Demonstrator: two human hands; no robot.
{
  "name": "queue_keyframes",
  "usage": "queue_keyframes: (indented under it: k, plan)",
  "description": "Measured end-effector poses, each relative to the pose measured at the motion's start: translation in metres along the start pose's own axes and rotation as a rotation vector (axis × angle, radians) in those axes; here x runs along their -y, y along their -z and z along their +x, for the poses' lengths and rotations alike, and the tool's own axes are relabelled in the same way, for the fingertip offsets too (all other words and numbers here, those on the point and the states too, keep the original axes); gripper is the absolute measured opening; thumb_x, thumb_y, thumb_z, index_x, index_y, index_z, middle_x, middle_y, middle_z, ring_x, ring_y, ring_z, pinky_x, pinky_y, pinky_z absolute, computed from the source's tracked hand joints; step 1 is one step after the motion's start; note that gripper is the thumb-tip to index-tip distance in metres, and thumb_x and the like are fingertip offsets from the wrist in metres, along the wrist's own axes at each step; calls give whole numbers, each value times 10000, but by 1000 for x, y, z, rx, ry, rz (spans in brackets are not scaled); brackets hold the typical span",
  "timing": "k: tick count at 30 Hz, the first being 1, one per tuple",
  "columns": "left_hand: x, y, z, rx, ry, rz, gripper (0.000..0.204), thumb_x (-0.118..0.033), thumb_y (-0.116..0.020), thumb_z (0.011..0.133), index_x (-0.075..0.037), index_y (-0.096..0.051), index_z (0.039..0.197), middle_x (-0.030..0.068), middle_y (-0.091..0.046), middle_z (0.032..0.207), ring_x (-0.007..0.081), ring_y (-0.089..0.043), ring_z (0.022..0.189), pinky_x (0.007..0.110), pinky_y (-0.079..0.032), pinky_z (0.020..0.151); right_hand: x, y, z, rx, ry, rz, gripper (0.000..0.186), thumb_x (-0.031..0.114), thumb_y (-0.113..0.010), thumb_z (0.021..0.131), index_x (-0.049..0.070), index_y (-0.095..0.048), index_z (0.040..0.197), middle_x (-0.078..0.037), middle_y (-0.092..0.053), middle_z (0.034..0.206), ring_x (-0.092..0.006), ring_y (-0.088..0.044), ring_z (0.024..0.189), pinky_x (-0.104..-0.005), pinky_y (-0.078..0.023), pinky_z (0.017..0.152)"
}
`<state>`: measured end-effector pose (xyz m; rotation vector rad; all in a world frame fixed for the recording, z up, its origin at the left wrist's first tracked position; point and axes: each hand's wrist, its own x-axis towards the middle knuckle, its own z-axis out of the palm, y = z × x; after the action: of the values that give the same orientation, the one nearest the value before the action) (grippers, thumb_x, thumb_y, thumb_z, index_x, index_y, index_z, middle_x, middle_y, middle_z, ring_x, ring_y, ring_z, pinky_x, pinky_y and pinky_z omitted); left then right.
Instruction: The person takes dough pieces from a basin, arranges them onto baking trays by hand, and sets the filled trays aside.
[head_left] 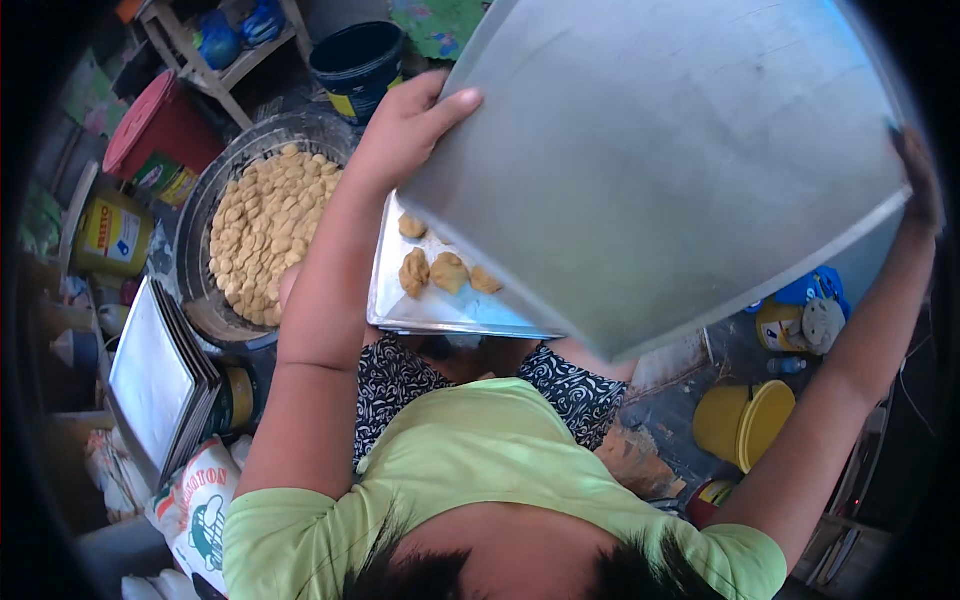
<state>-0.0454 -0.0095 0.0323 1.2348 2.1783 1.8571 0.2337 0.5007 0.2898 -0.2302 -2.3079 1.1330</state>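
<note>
A large flat metal baking tray (650,170) is held up, tilted, between my two hands. My left hand (415,120) grips its left edge, the thumb lying along the rim. On the right edge my right hand (918,180) is closed round the rim, partly in shadow. Beneath it, another baking tray (385,300) lies across my lap with several lumps of brown dough (449,272) on it. The raised tray hides much of this lower one.
Left of my knees stands a wide black basin (190,270) full of flattened dough pieces (270,230). A stack of trays (155,375) leans at the lower left, by a printed sack (203,510). Buckets stand around: red (165,125), dark (358,65), yellow (740,420). A wooden shelf (240,65) is behind.
</note>
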Motion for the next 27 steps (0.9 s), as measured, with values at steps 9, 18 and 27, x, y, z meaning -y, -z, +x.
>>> queue_keyframes:
  k: [9, 18, 27]
  plan:
    - [86, 23, -100, -294, 573, -357, 302, -225, -567, 892, 66, -587, 968, 113, -628, 801, 156, -584, 696, 275, -463, 638, -183, -334, -13, 381, -305, 1131, 473, 401, -440, 947, -13, -510, 1165, -95, -623, 1038, -187, -599, 955, -308, -502, 826]
    - [154, 24, -158, -239, 512, 336, 343, -276, -515, 894, 36, -594, 1012, 247, -587, 948, 396, -564, 909, 431, -437, 788, -212, -507, -109, 124, -268, -77, 646, 171, -680, 777, -73, -389, 1300, -185, -552, 1171, -259, -539, 1052, -316, -403, 916]
    - [151, 23, -165, -208, 520, 300, 389, -245, -510, 896, 44, -546, 1153, 247, -574, 991, 391, -568, 905, 429, -451, 809, -163, -499, -116, 242, -158, -490, 783, 224, -691, 780, -28, -273, 1391, -244, -274, 1433, -321, -286, 1328, -377, -209, 1087]
